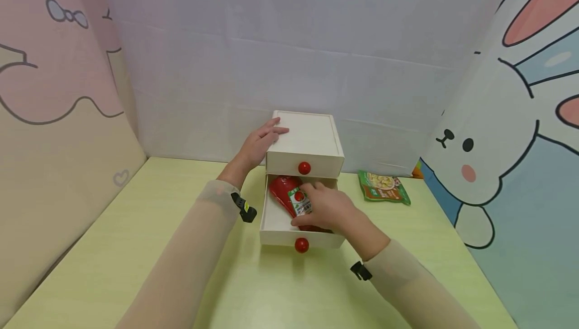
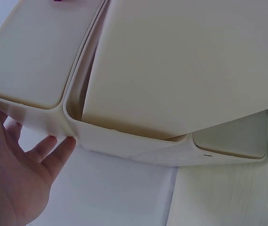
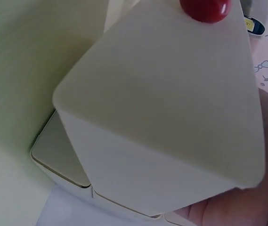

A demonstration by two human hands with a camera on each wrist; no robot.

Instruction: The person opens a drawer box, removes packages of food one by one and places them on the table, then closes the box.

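Observation:
A white drawer cabinet stands against the back wall, its middle drawer pulled out towards me. Lying in that drawer is a red sauce bottle with a green and white label. My right hand reaches in from the right and grips the bottle, thumb on the near side and fingers on the far side. In the right wrist view the drawer front hides most of that hand. My left hand rests on the cabinet's top left edge with its fingers extended; the left wrist view shows its fingertips by the cabinet's side.
A green and brown food packet lies on the table to the right of the cabinet. The top drawer, with its red knob, is closed. Below the pulled-out drawer sits a closed bottom drawer. Printed cloth walls flank the table.

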